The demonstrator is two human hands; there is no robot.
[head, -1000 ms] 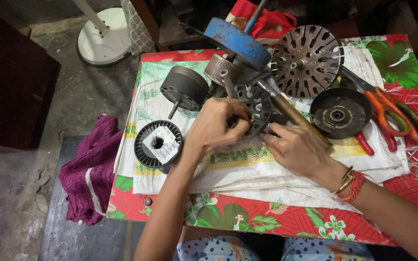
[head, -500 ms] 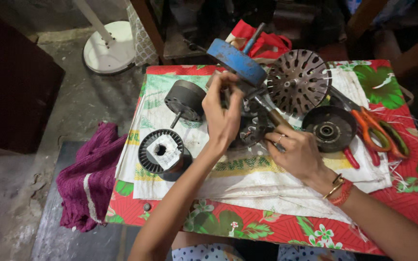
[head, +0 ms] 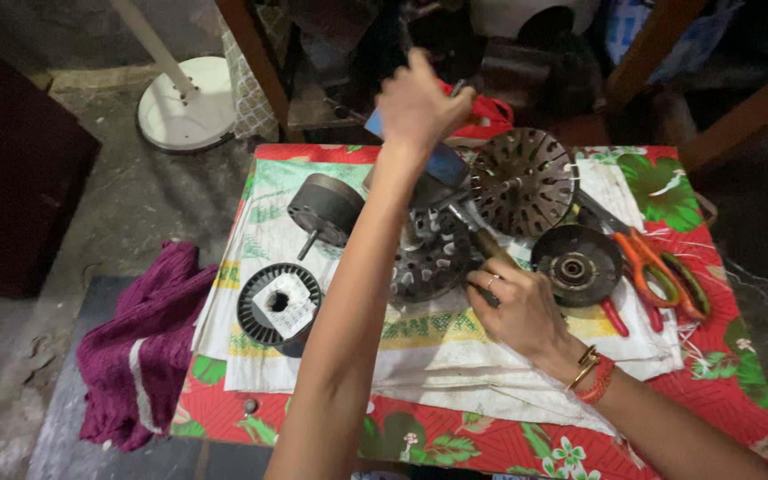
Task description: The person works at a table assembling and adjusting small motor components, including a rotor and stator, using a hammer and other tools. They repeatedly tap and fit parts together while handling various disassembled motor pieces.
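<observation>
1. Head view looks down on a small table [head: 491, 436] covered with a red floral cloth, and over that a white printed cloth [head: 455, 356]. It stands on a grey concrete floor [head: 91, 178], with dark wooden furniture legs beyond its far edge.
2. On the floor, from left: one purple cloth [head: 135, 338] hanging off the table's left side, and one white round stand base [head: 184, 102] further back.
3. On the table, left to right: one ringed stator with a white centre [head: 279, 304]; one dark round motor body with a shaft [head: 324, 206]; one slotted metal housing [head: 431, 258] in the middle; one perforated round cover [head: 524, 180] behind it; one dark round end cap [head: 577, 264]; one orange-handled pair of shears [head: 660, 271]; one red-handled tool [head: 615, 316] just beside the end cap.
4. Left hand [head: 418, 105] is raised over the table's far edge, fingers curled shut around a blue object [head: 444, 163], mostly hidden by the hand.
5. Right hand [head: 516, 307] rests low on the white cloth, fingers clenched on the wooden handle of a screwdriver [head: 482, 240], whose shaft points up toward the slotted metal housing's far edge.
</observation>
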